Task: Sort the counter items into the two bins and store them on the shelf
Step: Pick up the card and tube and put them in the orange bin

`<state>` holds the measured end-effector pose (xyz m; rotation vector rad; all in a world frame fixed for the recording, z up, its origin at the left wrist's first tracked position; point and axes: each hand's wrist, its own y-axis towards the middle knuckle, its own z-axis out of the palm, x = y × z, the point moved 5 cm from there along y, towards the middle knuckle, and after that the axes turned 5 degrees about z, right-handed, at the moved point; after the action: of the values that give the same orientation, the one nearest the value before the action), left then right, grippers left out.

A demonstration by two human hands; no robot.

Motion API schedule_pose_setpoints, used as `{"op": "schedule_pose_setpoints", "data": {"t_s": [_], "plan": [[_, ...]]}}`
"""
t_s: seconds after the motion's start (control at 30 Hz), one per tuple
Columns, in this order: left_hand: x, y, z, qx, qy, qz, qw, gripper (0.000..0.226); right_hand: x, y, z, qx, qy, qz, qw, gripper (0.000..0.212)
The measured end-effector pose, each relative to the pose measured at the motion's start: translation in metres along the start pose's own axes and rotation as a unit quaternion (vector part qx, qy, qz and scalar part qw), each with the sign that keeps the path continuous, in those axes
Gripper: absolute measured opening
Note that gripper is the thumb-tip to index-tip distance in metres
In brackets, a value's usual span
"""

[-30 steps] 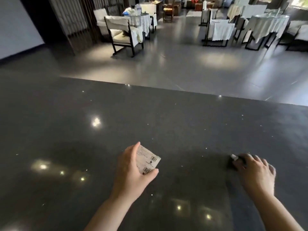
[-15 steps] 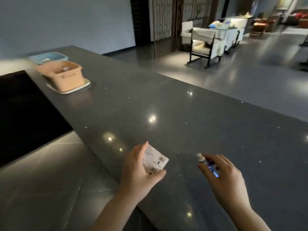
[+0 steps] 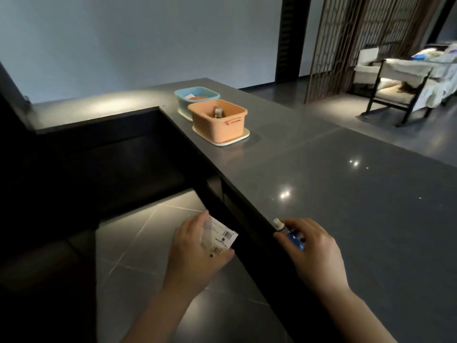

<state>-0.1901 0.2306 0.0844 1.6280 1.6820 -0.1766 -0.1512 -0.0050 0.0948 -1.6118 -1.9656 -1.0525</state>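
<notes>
Single head-worn view, forward and down along the counter (image 3: 346,194) (hands close, bins farther off).

Two bare forearms, no sleeves, left grip (image 3: 195,253), right grip (image 3: 314,253), no rings

White packet (image 3: 217,237), blue bottle (image 3: 291,237) held; bins (image 3: 220,125) apart.
</notes>
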Motion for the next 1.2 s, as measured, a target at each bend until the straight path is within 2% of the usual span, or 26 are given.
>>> {"op": "schedule_pose_setpoints", "data": {"t_s": [0.33,0.6,0.7,0.8,0.93,1.2], "plan": [[0.101,0.098,-0.004,-0.003,0.004,0.006,1.0,0.087,0.044,0.114,0.104,0.026,-0.044,-0.031,0.998,0.019],[0.179,0.234,-0.021,-0.005,0.063,0.006,0.998,0.086,0.086,0.251,0.208,0.082,-0.053,-0.064,0.993,0.025],[0.209,0.277,-0.034,-0.039,0.038,-0.02,0.998,0.085,0.111,0.302,0.239,0.102,-0.057,-0.084,0.99,0.026],[0.249,0.303,-0.036,-0.039,0.03,-0.046,0.998,0.086,0.129,0.339,0.269,0.123,-0.07,-0.101,0.985,0.026],[0.3,0.363,-0.034,-0.05,0.006,-0.052,0.997,0.085,0.138,0.4,0.303,0.105,-0.06,-0.093,0.988,0.026],[0.377,0.514,-0.037,0.011,-0.037,0.016,0.999,0.085,0.153,0.505,0.353,0.009,-0.045,-0.015,0.999,0.03]]}}
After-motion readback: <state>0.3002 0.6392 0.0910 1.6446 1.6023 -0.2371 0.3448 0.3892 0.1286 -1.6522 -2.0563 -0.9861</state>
